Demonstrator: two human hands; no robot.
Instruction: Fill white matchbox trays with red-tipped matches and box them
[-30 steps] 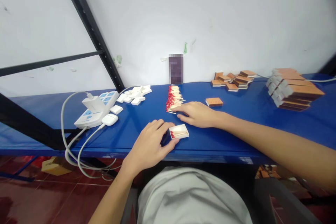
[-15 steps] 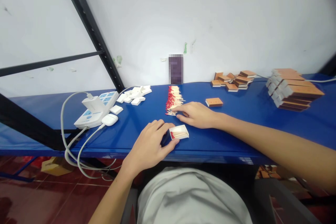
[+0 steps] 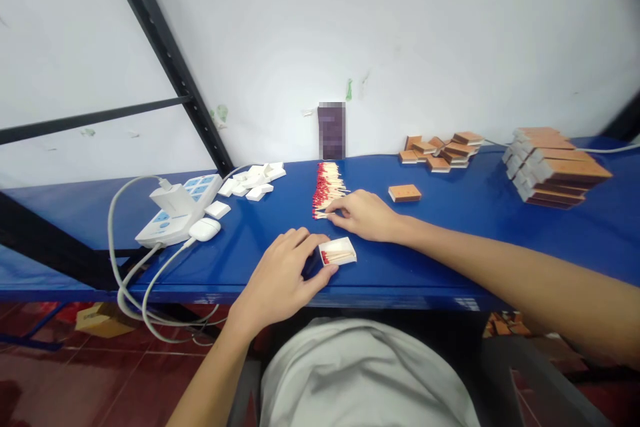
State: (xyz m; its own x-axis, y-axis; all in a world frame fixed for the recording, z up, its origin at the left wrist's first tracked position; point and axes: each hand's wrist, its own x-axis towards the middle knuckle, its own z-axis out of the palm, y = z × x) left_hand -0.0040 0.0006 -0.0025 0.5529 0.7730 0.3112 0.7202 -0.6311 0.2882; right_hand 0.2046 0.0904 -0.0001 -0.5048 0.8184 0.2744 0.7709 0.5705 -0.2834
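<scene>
A: What's nearest?
B: The left hand (image 3: 283, 273), its fingers grasping the white tray (image 3: 347, 245) on the bench (image 3: 425, 270). A few red-tipped matches (image 3: 337, 257) lie inside it.
A: And the right hand (image 3: 371, 216)?
B: Just beyond the tray, thumb and forefinger at the near end of the match pile (image 3: 327, 183). I can't tell whether they grip any.
A: Farther out?
B: Beyond the tray to the right, one orange matchbox (image 3: 405, 193); farther past it, leftward, loose white pieces (image 3: 254, 177), and rightward, jumbled brown boxes (image 3: 440, 151).

White earbud case (image 3: 205, 229) beside power strip (image 3: 169, 227)
</scene>
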